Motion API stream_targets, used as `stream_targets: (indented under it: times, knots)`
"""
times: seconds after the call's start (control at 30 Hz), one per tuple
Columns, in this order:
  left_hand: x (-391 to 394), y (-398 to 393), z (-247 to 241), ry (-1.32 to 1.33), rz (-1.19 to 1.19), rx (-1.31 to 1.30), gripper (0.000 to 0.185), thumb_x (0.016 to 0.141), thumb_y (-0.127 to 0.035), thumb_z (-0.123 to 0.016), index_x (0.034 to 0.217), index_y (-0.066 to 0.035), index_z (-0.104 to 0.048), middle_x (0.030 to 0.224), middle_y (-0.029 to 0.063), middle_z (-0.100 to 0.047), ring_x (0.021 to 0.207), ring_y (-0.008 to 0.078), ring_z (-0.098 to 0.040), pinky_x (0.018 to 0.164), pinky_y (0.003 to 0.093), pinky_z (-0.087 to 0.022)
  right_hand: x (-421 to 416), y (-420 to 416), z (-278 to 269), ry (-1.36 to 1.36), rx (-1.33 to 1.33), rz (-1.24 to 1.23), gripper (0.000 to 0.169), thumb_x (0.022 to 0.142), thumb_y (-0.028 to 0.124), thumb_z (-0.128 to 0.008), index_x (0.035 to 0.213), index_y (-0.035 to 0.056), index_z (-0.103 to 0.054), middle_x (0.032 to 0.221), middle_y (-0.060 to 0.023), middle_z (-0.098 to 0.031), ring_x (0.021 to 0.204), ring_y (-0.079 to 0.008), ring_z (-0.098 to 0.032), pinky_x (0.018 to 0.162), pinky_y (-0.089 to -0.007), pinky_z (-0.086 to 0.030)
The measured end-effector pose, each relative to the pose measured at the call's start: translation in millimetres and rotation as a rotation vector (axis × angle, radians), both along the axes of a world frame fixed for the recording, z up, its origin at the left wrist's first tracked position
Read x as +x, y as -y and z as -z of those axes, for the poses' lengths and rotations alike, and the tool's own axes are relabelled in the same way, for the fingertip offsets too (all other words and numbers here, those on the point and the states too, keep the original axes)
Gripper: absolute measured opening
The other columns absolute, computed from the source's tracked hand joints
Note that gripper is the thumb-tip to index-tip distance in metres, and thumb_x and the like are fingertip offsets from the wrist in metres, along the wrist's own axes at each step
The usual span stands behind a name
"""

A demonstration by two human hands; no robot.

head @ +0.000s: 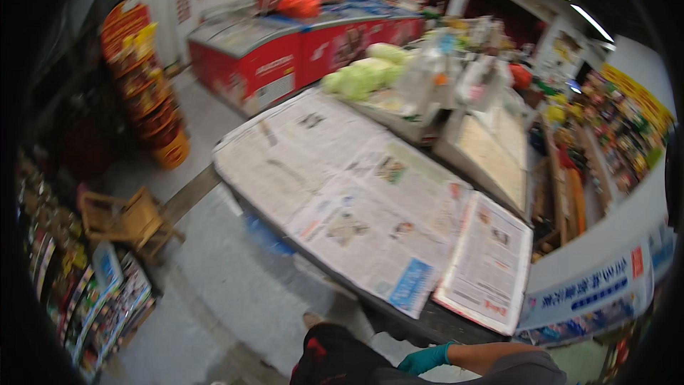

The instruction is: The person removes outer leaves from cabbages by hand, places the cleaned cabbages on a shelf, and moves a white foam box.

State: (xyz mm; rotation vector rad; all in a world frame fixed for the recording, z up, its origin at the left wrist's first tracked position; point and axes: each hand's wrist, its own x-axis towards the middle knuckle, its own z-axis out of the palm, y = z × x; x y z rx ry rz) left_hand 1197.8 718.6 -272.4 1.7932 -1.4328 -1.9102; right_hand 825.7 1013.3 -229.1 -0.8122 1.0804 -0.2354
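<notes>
My right hand [426, 359], in a teal glove, hangs low at the bottom of the view, close to my dark clothing [347, 358]. Its fingers are partly hidden and blurred, so whether they hold anything cannot be told. My left hand is out of view. Just beyond the right hand stands a dark-edged table covered with newspaper sheets [320, 171]. At its right end lies a newspaper-covered flat board or stack [489, 262], nearest to the gloved hand and apart from it.
Pale green cabbages [363, 77] and plastic bags [433, 75] sit behind the table. Red chest freezers [267, 72] stand further back. To the left are a snack display rack [147, 85], a wooden chair [125, 219] and packaged-goods shelves [107, 299]. A printed panel [593, 289] borders the right.
</notes>
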Motion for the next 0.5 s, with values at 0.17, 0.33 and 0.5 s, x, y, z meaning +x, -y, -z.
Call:
stream_targets:
  times: [0.17, 0.33, 0.5]
  knots:
    - [27, 102, -33, 0.038, -0.113, -0.001, 0.039, 0.089, -0.044, -0.054, 0.108, -0.011, -0.063, 0.095, 0.0078, -0.069, 0.088, 0.0284, -0.064, 0.076, 0.0413, -0.048, -24, 109, -8, -0.019, 0.121, -0.105, 0.042, 0.086, 0.021, -0.059, 0.121, -0.0027, -0.056, 0.115, -0.0086, -0.064, 0.101, -0.0136, -0.055, 0.091, -0.0329, -0.044]
    - [43, 208, -19, 0.047, -0.189, 0.018, 0.040, 0.089, -0.044, -0.055, 0.108, -0.010, -0.063, 0.095, 0.0081, -0.069, 0.089, 0.0284, -0.064, 0.077, 0.0413, -0.047, -38, 239, 5, 0.217, 0.221, -0.173, 0.039, 0.087, 0.017, -0.057, 0.120, -0.0025, -0.057, 0.114, -0.0087, -0.064, 0.100, -0.0159, -0.056, 0.090, -0.0334, -0.044]
    - [33, 376, 1, 0.055, -0.079, 0.012, 0.040, 0.089, -0.044, -0.055, 0.108, -0.009, -0.063, 0.096, 0.0085, -0.069, 0.089, 0.0284, -0.064, 0.077, 0.0412, -0.047, -16, 363, 3, 0.165, 0.182, -0.086, 0.041, 0.085, 0.021, -0.059, 0.120, -0.0018, -0.058, 0.112, -0.0098, -0.065, 0.097, -0.0177, -0.058, 0.088, -0.0347, -0.046]
